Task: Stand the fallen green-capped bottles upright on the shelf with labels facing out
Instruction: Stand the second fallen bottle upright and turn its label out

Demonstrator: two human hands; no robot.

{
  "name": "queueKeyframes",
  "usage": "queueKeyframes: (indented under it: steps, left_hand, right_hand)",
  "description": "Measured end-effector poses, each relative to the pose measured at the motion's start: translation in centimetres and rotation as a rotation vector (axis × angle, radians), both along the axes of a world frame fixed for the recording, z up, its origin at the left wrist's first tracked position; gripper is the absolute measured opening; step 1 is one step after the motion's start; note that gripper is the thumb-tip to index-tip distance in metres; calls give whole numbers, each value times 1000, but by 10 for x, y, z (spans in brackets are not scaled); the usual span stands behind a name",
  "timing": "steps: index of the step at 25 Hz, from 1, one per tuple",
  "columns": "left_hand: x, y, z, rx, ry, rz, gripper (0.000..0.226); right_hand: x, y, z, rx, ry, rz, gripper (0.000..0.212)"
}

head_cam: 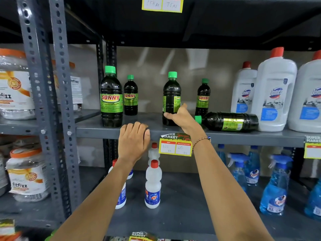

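Observation:
Several dark green-capped bottles sit on the grey middle shelf (97,128). Two stand at the left with "SUNNY" labels facing out: a large one (111,98) and a smaller one (130,96) behind it. A third bottle (171,94) stands in the middle with its label turned sideways; my right hand (180,117) wraps its lower part. Another small one (202,98) stands behind. One bottle (229,121) lies on its side, cap pointing left, just right of my right hand. My left hand (134,136) rests with fingers curled over the shelf's front edge.
White Domex jugs (276,91) with red caps stand at the shelf's right end, touching the fallen bottle's base. A price tag (175,146) hangs from the shelf edge. Below are white red-capped bottles (152,185) and blue spray bottles (276,185). Fitfizz jars (15,87) fill the left rack.

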State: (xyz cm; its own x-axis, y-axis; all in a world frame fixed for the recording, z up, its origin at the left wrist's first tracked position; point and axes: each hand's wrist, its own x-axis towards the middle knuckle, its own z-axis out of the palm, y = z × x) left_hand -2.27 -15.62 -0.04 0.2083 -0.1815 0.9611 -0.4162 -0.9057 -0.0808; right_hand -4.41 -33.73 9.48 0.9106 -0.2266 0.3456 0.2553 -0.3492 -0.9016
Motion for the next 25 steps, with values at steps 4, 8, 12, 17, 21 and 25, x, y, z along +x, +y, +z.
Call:
queueKeyframes:
  steps: [4,8,12,17,21,25]
  left_hand:
    - [-2,1,0,4,30,-2,35]
    - [-4,3,0,26,51,-8,34]
    - [-4,4,0,13,74,-41,32]
    - [-7,4,1,8,89,-54,31]
    - [-9,4,2,6,105,-62,31]
    - [-9,4,2,5,96,-62,31]
  right_hand:
    - [-2,6,-4,-209,-45,-241,76]
    - [-3,5,-2,-151,3,-188,65]
    - [-7,8,-3,-267,-38,-301,81]
    - [-8,7,-2,-185,-24,-262,70]
    - [-9,9,-3,-280,-27,-304,79]
    - [-9,8,-3,-237,-47,-297,76]
